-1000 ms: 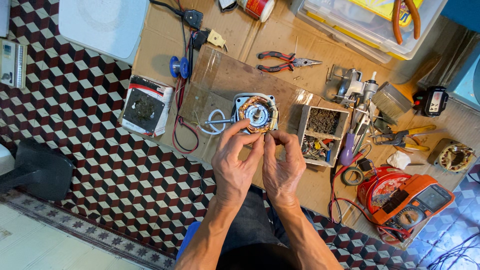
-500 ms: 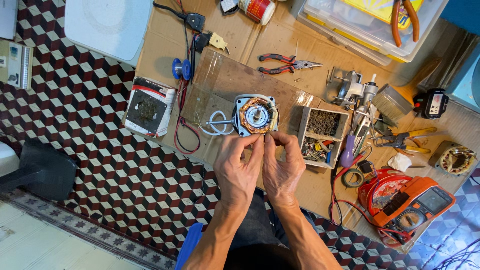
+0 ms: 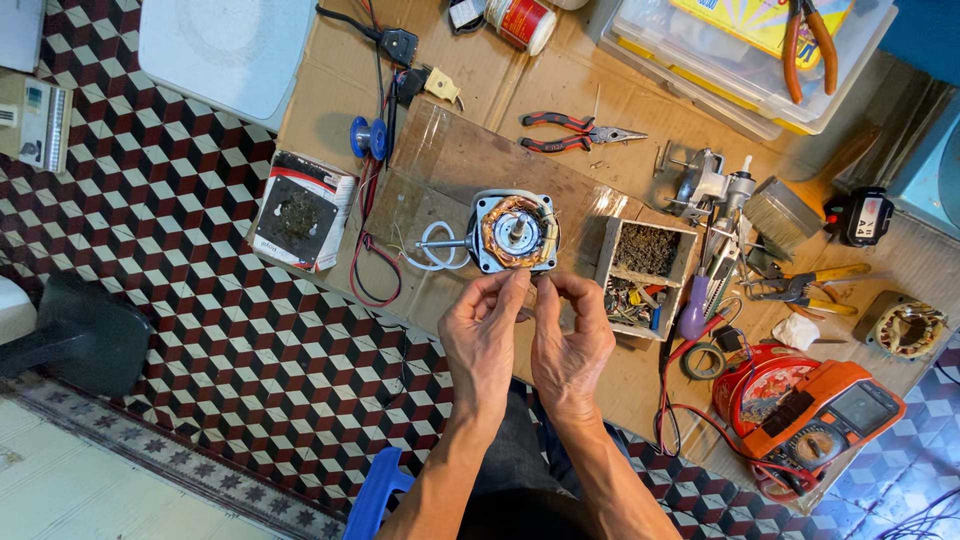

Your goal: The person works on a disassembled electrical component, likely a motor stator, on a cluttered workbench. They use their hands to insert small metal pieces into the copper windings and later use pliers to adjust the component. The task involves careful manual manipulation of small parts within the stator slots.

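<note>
Motor stator [image 3: 515, 232] with copper windings lies on cardboard [image 3: 450, 165] on the floor, just beyond two bare hands.

Left hand [image 3: 483, 340] and right hand [image 3: 570, 345] meet fingertip to fingertip just below the stator, fingers pinched nearly closed; whether they grip a fine wire cannot be told. Compared with half a second earlier, the hands sit slightly lower and clear of the housing. A wooden box of small parts [image 3: 645, 275] stands just right of it; red pliers [image 3: 575, 131] lie farther up the cardboard.

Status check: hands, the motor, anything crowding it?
Left hand and right hand fingertips pinched together, what's between them too small to tell. Motor stator just beyond on cardboard, untouched. Parts box close to its right.
</note>
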